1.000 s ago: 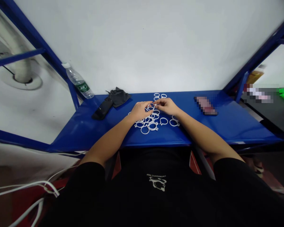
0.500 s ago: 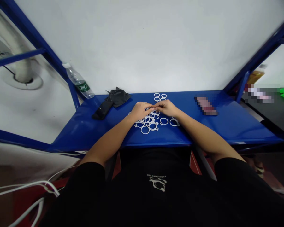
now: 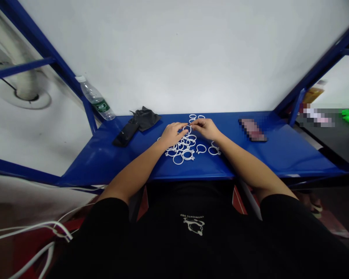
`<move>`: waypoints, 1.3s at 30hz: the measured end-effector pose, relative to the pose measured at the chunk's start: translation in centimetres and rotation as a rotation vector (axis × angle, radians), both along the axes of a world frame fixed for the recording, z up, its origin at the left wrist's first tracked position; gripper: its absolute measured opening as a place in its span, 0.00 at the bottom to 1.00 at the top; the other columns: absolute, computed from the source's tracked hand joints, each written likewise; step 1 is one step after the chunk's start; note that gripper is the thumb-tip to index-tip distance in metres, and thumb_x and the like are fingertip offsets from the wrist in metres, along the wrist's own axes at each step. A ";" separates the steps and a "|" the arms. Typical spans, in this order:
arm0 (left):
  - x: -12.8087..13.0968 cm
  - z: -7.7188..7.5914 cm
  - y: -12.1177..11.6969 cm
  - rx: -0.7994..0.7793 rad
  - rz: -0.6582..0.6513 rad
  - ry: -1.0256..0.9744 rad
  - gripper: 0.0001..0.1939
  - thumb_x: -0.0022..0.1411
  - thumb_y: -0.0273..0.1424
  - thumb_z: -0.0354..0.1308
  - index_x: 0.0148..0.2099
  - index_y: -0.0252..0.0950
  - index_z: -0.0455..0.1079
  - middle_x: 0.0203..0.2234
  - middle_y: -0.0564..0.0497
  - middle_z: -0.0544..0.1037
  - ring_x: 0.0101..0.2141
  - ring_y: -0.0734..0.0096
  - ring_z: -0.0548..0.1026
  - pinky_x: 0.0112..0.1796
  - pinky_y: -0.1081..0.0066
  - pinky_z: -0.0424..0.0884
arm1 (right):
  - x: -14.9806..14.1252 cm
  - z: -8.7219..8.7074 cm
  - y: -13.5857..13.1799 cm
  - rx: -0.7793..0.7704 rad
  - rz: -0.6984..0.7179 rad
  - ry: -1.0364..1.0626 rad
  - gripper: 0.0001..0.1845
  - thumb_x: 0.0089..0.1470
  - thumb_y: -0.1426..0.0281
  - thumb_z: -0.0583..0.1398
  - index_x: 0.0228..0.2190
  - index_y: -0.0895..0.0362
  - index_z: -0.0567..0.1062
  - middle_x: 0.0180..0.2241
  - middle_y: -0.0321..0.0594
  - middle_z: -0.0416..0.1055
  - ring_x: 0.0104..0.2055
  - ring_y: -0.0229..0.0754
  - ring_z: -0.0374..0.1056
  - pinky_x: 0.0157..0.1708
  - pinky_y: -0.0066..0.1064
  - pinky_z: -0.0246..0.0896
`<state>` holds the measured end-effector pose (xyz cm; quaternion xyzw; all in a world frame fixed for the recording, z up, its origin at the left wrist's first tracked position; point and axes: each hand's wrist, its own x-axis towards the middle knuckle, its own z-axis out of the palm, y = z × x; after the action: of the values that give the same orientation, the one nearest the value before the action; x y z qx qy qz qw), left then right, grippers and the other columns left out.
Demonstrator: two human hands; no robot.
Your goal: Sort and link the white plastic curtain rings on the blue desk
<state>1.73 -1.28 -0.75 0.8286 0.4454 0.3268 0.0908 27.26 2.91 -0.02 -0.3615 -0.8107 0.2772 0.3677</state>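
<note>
Several white plastic rings (image 3: 189, 149) lie in a loose heap on the blue table (image 3: 110, 159). My left hand (image 3: 172, 133) and my right hand (image 3: 205, 128) meet above the heap, fingertips pinched together on one white ring (image 3: 187, 128) held between them. A few more rings (image 3: 196, 116) lie apart near the back wall, just beyond my hands.
A black phone (image 3: 124, 135) and a crumpled black cloth (image 3: 144, 118) lie at the back left. A plastic water bottle (image 3: 95, 99) leans by the blue frame post. A blurred flat object (image 3: 252, 130) sits at the right. White cables (image 3: 40, 232) hang below left.
Both hands stayed together over the heap; the fingers shifted slightly on the ring, which now shows between the fingertips a little farther from me.
</note>
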 end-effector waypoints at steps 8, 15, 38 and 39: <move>-0.1 -0.2 -0.1 -0.088 -0.016 0.123 0.13 0.79 0.38 0.67 0.59 0.43 0.87 0.58 0.44 0.87 0.59 0.49 0.82 0.65 0.47 0.74 | 4.4 0.0 2.9 0.010 -0.228 -0.307 0.11 0.61 0.65 0.66 0.39 0.57 0.89 0.37 0.43 0.87 0.37 0.47 0.79 0.43 0.36 0.71; -0.1 -0.6 0.0 -0.136 -0.037 0.163 0.12 0.79 0.40 0.67 0.58 0.46 0.88 0.57 0.46 0.89 0.58 0.48 0.83 0.64 0.45 0.75 | 3.0 -0.3 2.4 0.033 -0.423 -0.553 0.15 0.67 0.58 0.67 0.39 0.54 0.88 0.41 0.48 0.89 0.41 0.52 0.81 0.42 0.37 0.71; -0.3 -0.3 -0.1 -0.189 -0.060 0.160 0.20 0.76 0.41 0.69 0.65 0.43 0.85 0.60 0.42 0.88 0.60 0.44 0.84 0.62 0.47 0.80 | 1.3 1.3 -0.4 -0.064 0.246 -0.452 0.15 0.61 0.68 0.68 0.48 0.53 0.89 0.37 0.38 0.83 0.36 0.41 0.73 0.39 0.34 0.63; -0.3 -0.4 -0.1 -0.179 -0.068 0.161 0.20 0.76 0.40 0.69 0.65 0.43 0.85 0.59 0.42 0.88 0.59 0.45 0.84 0.61 0.48 0.80 | 1.2 1.2 -0.4 -0.061 0.250 -0.457 0.13 0.61 0.68 0.67 0.45 0.53 0.89 0.36 0.38 0.83 0.35 0.41 0.73 0.39 0.34 0.62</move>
<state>1.38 -1.40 -1.11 0.8553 0.4503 0.2150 0.1394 28.42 2.47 1.13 -0.3227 -0.9024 0.2557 0.1269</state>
